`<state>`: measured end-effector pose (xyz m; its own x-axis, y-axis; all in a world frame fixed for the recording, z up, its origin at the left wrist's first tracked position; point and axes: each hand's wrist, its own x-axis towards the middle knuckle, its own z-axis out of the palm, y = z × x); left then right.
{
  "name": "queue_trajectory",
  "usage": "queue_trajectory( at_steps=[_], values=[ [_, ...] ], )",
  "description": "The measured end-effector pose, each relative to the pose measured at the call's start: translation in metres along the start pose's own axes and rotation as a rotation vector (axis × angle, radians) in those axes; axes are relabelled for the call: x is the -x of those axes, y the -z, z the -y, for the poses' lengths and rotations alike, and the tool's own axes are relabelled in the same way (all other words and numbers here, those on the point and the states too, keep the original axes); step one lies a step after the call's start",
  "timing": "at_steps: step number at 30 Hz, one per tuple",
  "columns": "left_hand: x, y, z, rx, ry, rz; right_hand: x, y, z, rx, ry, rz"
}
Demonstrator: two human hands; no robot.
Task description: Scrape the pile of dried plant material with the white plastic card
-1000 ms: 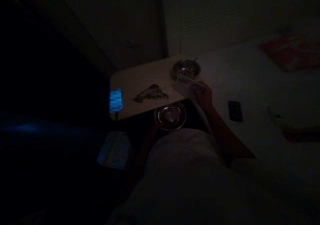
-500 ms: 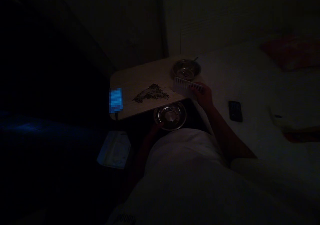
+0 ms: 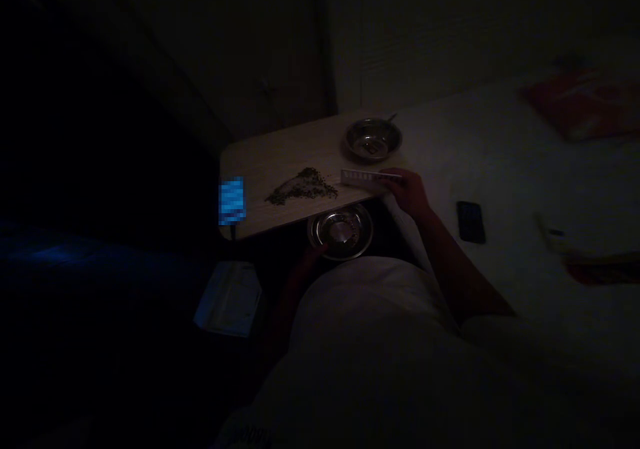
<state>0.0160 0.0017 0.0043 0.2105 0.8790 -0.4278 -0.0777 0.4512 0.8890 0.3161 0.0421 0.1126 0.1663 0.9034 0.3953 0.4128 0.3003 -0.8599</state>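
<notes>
Slotted white tool [image 3: 363, 176] at R end of table [image 3: 280, 146], nr front edge, clamped in fingers of R hand [image 3: 411, 192]; contact w/ tabletop too dim to tell. Loose dark bits [image 3: 305, 186] spread mid-table, toward front edge. Just below table's front edge, lower metal bowl [image 3: 341, 231], rim pinched by L hand [image 3: 315, 252], mostly lost in shadow. At table's back R corner, upper metal bowl [image 3: 373, 141] w/ slim handle [image 3: 393, 117] showing at rim. At table's L end, blurred blue patch [image 3: 232, 200]. R of table, phone [image 3: 471, 222] flat on pale sheet [image 3: 445, 149]; farther R of table, red packet [image 3: 585, 106], details unclear.
</notes>
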Motion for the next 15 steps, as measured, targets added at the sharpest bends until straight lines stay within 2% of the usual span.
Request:
queue_trajectory(
  at_steps=[7,15],
  values=[
    [-0.015,-0.009,0.01,-0.065,-0.019,0.031,0.004,0.007,-0.004,0.006,-0.001,0.003],
    [-0.022,-0.008,0.013,-0.076,-0.06,0.081,0.002,0.013,-0.017,-0.013,0.036,0.072]
  ],
)
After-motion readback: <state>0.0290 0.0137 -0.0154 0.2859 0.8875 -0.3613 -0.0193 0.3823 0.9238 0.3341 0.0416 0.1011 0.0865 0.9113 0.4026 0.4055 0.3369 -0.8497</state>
